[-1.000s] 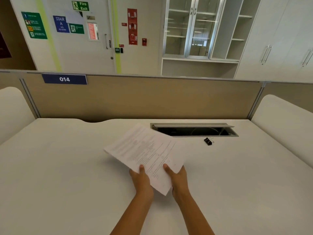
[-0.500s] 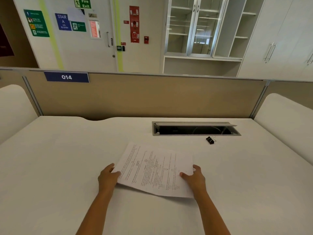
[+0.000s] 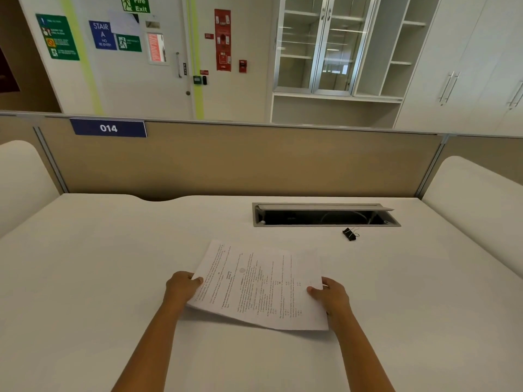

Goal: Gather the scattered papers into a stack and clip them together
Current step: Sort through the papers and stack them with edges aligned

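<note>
The left grip (image 3: 181, 287) and right grip (image 3: 332, 297) are pinching the papers (image 3: 260, 287) by opposite edges, gathered as one stack low over the table (image 3: 113, 278). The clip (image 3: 349, 234) is lying apart near the far edge, unused; clipping is yet to come.

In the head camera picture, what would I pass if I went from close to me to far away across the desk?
papers → binder clip → open cable hatch → tan divider panel → glass cabinet
</note>
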The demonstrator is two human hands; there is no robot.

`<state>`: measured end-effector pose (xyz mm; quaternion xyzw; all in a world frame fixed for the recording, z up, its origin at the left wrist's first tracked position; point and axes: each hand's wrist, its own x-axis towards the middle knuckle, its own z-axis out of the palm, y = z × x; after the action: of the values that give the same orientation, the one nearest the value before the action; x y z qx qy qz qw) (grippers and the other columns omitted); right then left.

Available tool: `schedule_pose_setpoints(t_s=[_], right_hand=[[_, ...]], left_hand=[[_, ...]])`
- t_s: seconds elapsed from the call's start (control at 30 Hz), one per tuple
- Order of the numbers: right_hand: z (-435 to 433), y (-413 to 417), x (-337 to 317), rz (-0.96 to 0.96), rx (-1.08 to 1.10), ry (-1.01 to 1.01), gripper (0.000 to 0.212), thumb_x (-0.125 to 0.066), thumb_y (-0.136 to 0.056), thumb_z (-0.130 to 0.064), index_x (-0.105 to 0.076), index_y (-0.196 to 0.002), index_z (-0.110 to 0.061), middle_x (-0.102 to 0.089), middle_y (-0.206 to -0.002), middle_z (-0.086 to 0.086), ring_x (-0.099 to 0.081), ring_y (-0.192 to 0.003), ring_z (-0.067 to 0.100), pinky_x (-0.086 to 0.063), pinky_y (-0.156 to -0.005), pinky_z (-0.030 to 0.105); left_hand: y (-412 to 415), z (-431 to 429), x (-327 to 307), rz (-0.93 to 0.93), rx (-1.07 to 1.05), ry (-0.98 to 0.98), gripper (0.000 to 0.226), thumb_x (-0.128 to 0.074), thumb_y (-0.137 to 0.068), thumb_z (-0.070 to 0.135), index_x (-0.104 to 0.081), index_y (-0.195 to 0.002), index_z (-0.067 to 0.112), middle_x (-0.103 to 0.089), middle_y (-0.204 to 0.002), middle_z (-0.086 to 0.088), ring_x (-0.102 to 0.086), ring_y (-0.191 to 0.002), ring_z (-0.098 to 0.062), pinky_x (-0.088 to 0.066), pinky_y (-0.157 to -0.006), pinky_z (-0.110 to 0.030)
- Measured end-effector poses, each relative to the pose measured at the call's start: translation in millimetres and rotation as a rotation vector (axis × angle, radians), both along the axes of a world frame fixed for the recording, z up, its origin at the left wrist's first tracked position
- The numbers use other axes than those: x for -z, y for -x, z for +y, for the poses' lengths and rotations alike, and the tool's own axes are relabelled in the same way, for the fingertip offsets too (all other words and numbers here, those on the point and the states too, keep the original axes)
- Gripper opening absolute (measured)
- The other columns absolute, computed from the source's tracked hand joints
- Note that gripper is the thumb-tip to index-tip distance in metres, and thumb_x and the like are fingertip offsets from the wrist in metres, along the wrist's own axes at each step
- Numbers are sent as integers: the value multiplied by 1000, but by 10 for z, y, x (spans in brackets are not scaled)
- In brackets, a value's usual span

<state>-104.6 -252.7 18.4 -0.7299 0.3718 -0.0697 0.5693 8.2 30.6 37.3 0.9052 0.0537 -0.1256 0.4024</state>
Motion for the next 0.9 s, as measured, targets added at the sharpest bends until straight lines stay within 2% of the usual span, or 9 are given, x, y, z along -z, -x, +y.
schedule_pose_setpoints(t_s=[0.07, 0.13, 0.23, 0.3, 0.4, 0.53, 0.7, 0.8, 0.9], right_hand=[[-3, 28, -84, -60, 17, 75, 40, -64, -84, -14, -55, -123, -12, -66, -118, 11, -64, -95, 27, -52, -88, 43], [25, 72, -200, -240, 43, 113, 37, -63, -86, -16, -54, -121, -15, -67, -114, 9, -65, -92, 25, -55, -80, 38], [90, 110, -392, -547, 93, 53, 28, -61, -88, -17, -53, -115, -20, -65, -107, 3, -65, -89, 19, -54, -68, 25], [89, 102, -454, -651, 88, 23, 25, -59, -89, -18, -53, -113, -19, -65, -106, 0, -65, -92, 17, -57, -68, 23], [47, 87, -384, -673, 48, 55, 21, -57, -91, -21, -53, -111, -20, -65, -105, 0, -64, -98, 17, -58, -66, 19], [7, 74, -200, -614, -18, 80, 32, -54, -92, -26, -53, -123, -22, -64, -113, 1, -60, -107, 21, -56, -81, 32], [-8, 49, -192, -625, -28, 90, 32, -55, -91, -26, -53, -123, -21, -64, -112, 0, -60, -105, 20, -54, -78, 28], [12, 43, -142, -612, -32, 62, 32, -53, -93, -20, -52, -124, -20, -64, -112, -2, -59, -106, 20, -53, -80, 25], [25, 38, -124, -604, -31, 35, 28, -54, -92, -17, -53, -119, -23, -64, -108, -8, -59, -104, 19, -52, -77, 21]], left_hand=[[4, -32, -6, -49, -9, 135, 32, -52, -92, 16, -58, -119, 1, -63, -120, -18, -60, -102, -31, -46, -83, -36], [55, -102, -66, -162, -45, 336, 30, -52, -92, 13, -55, -121, 5, -62, -119, -15, -58, -96, -26, -47, -80, -34], [146, -252, -231, -340, -46, 573, 30, -48, -94, 16, -48, -124, 10, -60, -112, -9, -58, -97, -24, -50, -72, -27], [162, -338, -310, -398, -11, 663, 31, -46, -95, 17, -45, -126, 12, -60, -109, -4, -59, -96, -21, -51, -72, -23], [157, -422, -306, -412, 42, 687, 27, -44, -96, 20, -46, -122, 16, -59, -104, 3, -58, -92, -14, -50, -66, -17], [157, -476, -193, -379, 78, 684, 23, -45, -95, 23, -48, -118, 24, -60, -100, 8, -59, -88, -12, -50, -59, -14], [158, -480, -152, -401, 51, 664, 24, -42, -96, 18, -48, -119, 22, -58, -100, 10, -58, -88, -11, -50, -61, -13], [163, -438, -76, -344, 46, 666, 29, -43, -96, 16, -46, -125, 19, -59, -106, 4, -58, -95, -15, -52, -72, -24], [146, -379, 8, -262, 74, 573, 35, -46, -95, 14, -46, -130, 12, -58, -119, -7, -54, -107, -24, -50, -86, -37]])
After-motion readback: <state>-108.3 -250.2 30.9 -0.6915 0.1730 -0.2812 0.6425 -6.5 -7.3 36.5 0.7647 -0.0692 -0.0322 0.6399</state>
